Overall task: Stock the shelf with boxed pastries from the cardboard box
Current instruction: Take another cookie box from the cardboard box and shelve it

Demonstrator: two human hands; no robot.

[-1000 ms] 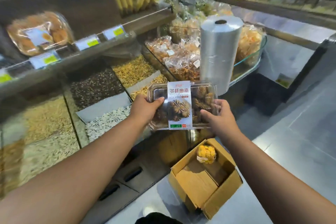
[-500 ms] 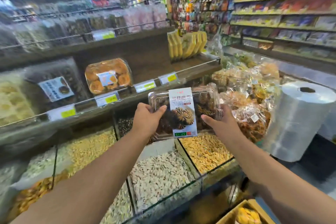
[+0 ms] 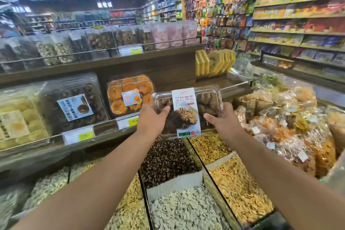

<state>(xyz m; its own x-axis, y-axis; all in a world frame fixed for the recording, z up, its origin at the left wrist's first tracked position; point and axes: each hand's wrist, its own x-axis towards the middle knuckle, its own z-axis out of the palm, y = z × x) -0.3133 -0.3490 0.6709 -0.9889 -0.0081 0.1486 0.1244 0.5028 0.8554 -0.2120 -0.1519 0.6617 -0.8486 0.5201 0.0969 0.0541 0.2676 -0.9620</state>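
I hold a clear plastic box of brown cookies (image 3: 186, 112) with a white label, level with the front edge of the wooden shelf (image 3: 168, 69). My left hand (image 3: 152, 120) grips its left end, thumb on top. My right hand (image 3: 222, 120) grips its right end. The box hangs in front of bare shelf to the right of an orange pastry box (image 3: 128, 95). Further left on the shelf stand a dark pastry box (image 3: 74, 102) and a pale pastry box (image 3: 18, 119). The cardboard box is out of view.
Open bins of seeds and nuts (image 3: 186, 183) lie below my arms. Bagged snacks (image 3: 291, 123) pile up at the right. Yellow packets (image 3: 214, 61) stand at the shelf's far right end. Price tags (image 3: 78, 134) line the shelf rail.
Both hands have lifted the cookie box from above the cardboard box up to shelf height. My view rose with it, and the cardboard box dropped out of sight.
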